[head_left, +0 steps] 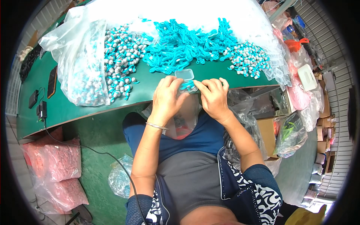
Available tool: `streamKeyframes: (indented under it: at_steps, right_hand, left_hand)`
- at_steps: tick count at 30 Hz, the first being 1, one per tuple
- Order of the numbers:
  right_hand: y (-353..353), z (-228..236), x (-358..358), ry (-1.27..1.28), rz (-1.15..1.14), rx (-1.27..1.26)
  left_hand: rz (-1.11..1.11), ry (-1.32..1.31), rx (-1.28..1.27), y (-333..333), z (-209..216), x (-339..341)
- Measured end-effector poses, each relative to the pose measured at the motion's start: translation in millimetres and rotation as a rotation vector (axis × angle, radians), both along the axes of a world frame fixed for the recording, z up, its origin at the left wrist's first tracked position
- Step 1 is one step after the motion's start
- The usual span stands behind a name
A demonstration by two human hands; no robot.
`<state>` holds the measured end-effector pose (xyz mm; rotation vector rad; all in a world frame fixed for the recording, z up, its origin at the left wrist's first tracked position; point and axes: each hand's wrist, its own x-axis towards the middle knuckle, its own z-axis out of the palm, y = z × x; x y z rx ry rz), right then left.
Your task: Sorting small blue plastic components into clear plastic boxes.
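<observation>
1. Head view puts both my hands just above the middle of the frame, at the near edge of the green table [75, 108], with a small clear plastic box [185, 75] between them.

2. My left hand [166, 99] is curled, thumb and fingertips closed on the left side of the box; a thin bracelet [156, 126] sits on that wrist.

3. My right hand [213, 98] is curled too, its fingertips pinched on the right side of the box, where a bit of turquoise cord [186, 85] shows under the clear plastic.

4. The relation that counts: the box lies straight ahead of both hands, toward the top of the frame, touching the fingertips of each. Its long side runs left to right across the picture, and its open lid stands up on the far side. Neither hand is clearly nearer; they meet on it from either side.

5. Beyond the box, in the upper middle of the frame, lies a heap of turquoise cords [187, 47], near but apart from my fingers.

6. A pile of grey and turquoise earplugs [248, 60] sits at the upper right, and a clear bag [80, 71] with more of them spills open at the upper left.

7. Another clear bag [183, 125] hangs in my lap below the table edge, under my wrists.
</observation>
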<state>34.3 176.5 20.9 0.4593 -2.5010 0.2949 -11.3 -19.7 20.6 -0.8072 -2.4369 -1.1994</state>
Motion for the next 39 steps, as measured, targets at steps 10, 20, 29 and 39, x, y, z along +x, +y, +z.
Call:
streamKeyframes:
  at_steps: [10, 20, 29, 39]
  right_hand:
    - [12, 10, -36, -0.073, 0.027, -0.165]
    - [13, 13, -71, -0.394, 0.161, -0.434]
    - [5, 13, -41, -0.037, 0.356, -0.475]
    - [0, 3, -22, 0.001, 0.358, -0.444]
  left_hand:
    - [0.0, 0.014, -0.005, -1, 0, -1]
    - [-0.006, 0.005, 0.013, 0, 0, -1]
    - [0.057, -0.091, 0.09, 3, -2, 3]
    - [0.286, 0.144, -0.036, 2, -13, 24]
